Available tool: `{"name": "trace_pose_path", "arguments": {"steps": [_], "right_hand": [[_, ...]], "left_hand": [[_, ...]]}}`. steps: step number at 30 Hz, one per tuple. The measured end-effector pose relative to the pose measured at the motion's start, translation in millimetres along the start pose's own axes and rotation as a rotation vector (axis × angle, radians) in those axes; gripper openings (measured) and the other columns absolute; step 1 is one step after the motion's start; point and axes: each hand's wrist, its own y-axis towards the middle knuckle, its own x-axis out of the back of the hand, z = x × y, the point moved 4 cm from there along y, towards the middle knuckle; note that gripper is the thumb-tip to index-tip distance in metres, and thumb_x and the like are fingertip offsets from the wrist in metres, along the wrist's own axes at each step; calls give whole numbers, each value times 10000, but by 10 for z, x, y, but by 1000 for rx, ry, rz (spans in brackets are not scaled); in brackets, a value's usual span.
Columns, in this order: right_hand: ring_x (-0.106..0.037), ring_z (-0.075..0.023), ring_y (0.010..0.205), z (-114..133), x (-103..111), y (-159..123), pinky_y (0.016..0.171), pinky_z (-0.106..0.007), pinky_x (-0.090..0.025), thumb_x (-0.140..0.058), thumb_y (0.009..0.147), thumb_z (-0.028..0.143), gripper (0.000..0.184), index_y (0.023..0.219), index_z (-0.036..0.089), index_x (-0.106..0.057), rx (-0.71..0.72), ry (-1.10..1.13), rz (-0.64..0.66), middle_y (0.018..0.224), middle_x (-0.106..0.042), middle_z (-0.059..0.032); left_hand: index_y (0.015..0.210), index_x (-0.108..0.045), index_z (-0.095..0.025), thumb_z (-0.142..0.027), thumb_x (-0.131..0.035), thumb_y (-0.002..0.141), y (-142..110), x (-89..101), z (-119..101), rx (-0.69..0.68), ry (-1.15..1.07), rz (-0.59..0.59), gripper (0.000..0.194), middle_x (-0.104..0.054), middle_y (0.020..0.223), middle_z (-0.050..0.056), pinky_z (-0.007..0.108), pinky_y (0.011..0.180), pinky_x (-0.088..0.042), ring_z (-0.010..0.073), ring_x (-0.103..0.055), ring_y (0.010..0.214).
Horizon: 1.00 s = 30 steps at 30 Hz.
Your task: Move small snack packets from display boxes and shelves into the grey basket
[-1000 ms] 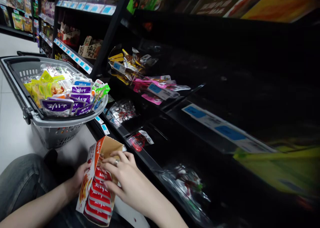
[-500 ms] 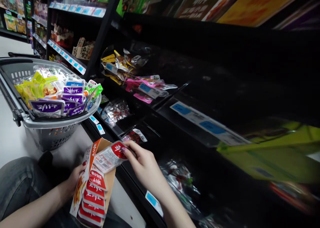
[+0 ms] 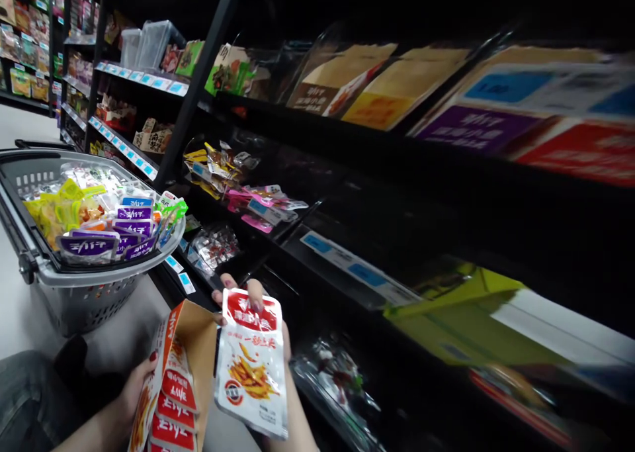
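My left hand (image 3: 135,387) grips the side of an open cardboard box (image 3: 202,346), its fingers partly hidden behind the printed panel. Several red-topped snack packets (image 3: 174,409) stand in a row inside that box. To its right, my right hand (image 3: 255,294) pinches a red and white snack packet (image 3: 251,372) by its top edge. The packet hangs upright, its printed front facing me, and covers most of the palm.
A grey shopping basket (image 3: 106,276) full of purple, yellow and clear snack packs stands on the left. Black shelving (image 3: 347,151) runs along the right, carrying snack boxes (image 3: 401,85), pink packs (image 3: 262,204) and a yellow-green bag (image 3: 446,319).
My right hand has drawn the packet clear of the box and turned its front toward me. The view has tilted up, so upper-shelf boxes show more.
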Motion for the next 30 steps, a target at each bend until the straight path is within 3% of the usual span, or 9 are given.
{"name": "trace_pose_path", "arguments": {"steps": [3,6,10,14,17,21,24,30], "right_hand": [[-473,-131,584,29,-103,50,435,-260,-392,-386,729,332,251,597,210,-210,41,-64,7,876,-464,-24],[-486,-151,688,260,-158,134,520,-288,-448,-421,717,306,172,614,216,-317,147,-226,1,908,-433,-32],[-527,-183,846,813,-294,380,726,-351,-481,-514,726,220,30,705,213,-534,371,-634,92,944,-426,-36],[-537,-191,917,1145,-527,802,810,-352,-439,-506,740,128,122,711,203,-597,590,-1083,235,881,-538,-50],[-550,-172,842,1151,-615,1138,753,-329,-454,-484,722,98,143,716,195,-588,635,-1166,279,847,-558,-43],[-561,-156,759,1065,-628,1419,697,-303,-457,-464,680,54,199,739,187,-601,645,-1259,232,818,-555,-29],[-560,-134,676,972,-658,1491,636,-272,-448,-454,668,30,236,743,183,-618,637,-1347,206,801,-561,-24],[-562,-135,705,626,-836,1504,673,-256,-422,-522,700,45,219,757,190,-675,642,-1593,333,827,-608,-38]], "left_hand": [[957,-592,-15,-449,-395,801,-23,-20,17,44,15,19,502,-693,834,175,426,864,-401,281,-645,779],[980,-587,-24,-439,-428,788,-8,-15,23,41,-4,30,484,-697,830,152,409,876,-397,272,-645,794],[1013,-573,12,-482,-450,758,38,2,40,51,-23,52,569,-681,884,193,437,901,-376,303,-634,845],[993,-588,4,-482,-475,748,32,-10,42,42,-31,62,555,-678,899,198,433,907,-367,302,-632,848],[953,-606,-14,-492,-473,751,10,-34,30,29,-23,46,535,-688,856,181,426,884,-379,289,-637,802],[983,-594,-14,-474,-479,761,6,-77,12,-1,-88,69,524,-686,882,164,379,905,-369,265,-629,850],[966,-601,-17,-514,-479,742,5,-89,23,-5,-68,66,559,-688,841,170,400,872,-383,282,-637,798],[977,-597,-9,-533,-458,742,-3,-69,41,9,-36,45,591,-686,868,189,429,880,-379,296,-637,812]]}}
